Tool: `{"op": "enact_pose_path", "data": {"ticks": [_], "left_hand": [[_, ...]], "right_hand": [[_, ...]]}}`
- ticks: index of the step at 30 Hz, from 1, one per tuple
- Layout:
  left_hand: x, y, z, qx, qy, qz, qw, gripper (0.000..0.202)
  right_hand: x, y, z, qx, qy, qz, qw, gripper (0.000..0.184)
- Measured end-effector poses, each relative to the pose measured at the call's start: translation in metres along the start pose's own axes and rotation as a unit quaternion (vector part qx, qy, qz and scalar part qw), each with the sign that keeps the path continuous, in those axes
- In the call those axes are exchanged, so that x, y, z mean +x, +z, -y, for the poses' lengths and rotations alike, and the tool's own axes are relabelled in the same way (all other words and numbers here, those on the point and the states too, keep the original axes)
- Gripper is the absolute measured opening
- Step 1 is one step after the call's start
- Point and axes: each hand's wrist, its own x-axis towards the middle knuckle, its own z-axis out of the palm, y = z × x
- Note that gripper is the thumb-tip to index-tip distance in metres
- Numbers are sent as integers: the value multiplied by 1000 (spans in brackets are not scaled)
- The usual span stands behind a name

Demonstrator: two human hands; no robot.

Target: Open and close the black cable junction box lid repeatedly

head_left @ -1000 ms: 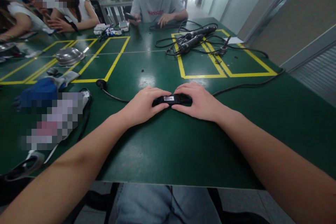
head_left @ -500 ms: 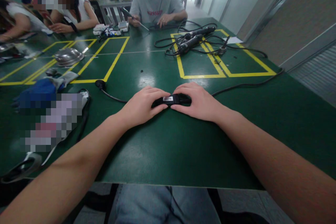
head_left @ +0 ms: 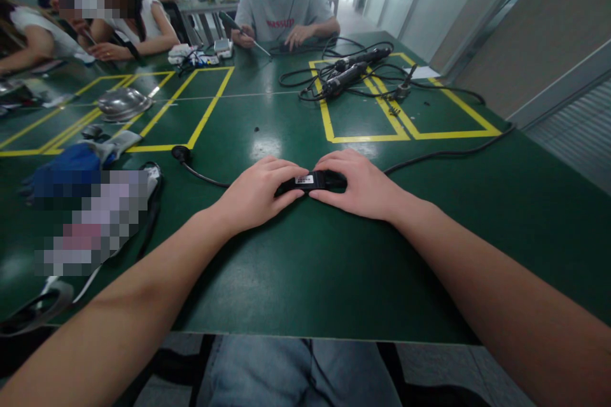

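A small black in-line cable box (head_left: pixel 314 181) with a white printed label rests low over the near middle of the table. Around its left end my left hand (head_left: pixel 255 194) is closed, thumb and fingers pinching the sides. My right hand (head_left: pixel 360 186) grips the right end the same way, its fingertips close to those of the left. From under the left hand a black cord leads to a round black plug (head_left: pixel 181 153) lying on the table. Another black cord (head_left: pixel 439 154) runs from behind the right hand toward the table's right edge. The palms hide both cord ends.
On the green table (head_left: pixel 305 267), a blue glove (head_left: pixel 67 168) and a blurred-out packet lie at left. Farther off are a metal bowl (head_left: pixel 124 103), yellow tape outlines, and black corded tools (head_left: pixel 346 79). A person (head_left: pixel 286 9) opposite holds a thin tool; other people sit at left.
Both hands keep their grip on the cable box in the same place. The view has shifted very slightly; nothing else visibly differs.
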Motion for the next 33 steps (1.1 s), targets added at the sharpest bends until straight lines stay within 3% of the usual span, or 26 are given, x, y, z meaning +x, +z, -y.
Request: {"op": "enact_pose_path", "data": {"ticks": [33], "left_hand": [[0,-2,-1,14,14,3,1000,34]], "right_hand": [[0,1,1,2,4,-5,1000,28]]}}
